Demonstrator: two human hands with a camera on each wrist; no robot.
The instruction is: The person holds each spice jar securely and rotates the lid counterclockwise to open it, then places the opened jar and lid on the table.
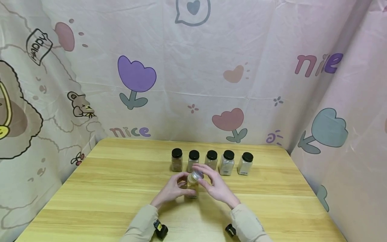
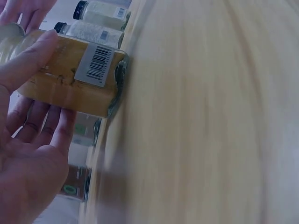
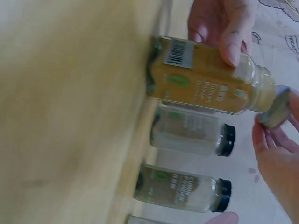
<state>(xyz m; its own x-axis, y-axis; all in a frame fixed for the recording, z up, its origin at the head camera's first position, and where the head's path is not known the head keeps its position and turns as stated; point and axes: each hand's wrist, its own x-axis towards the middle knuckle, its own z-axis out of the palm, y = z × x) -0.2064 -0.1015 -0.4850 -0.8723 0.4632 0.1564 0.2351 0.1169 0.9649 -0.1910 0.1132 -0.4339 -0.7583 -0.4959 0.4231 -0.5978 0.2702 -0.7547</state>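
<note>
Spice jar [image 3: 201, 77] was held upright, just nearside of the row of capped jars [image 1: 226, 165].
I saw the left hand's [image 1: 173, 190] grip round its amber-powdered body, seemingly bracing it, while the right hand [image 1: 217, 187] pinched a tilted lid [image 3: 276, 112] at its mouth; the row held brown and whitish contents.

Right wrist view blurs the lid [image 3: 275, 111]; it crops the lowest jar [image 3: 144, 220].

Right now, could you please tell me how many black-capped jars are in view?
5, in a row beyond the held jar: leftmost jar, second jar, middle jar, fourth jar, rightmost jar. Others may be hidden.
</note>
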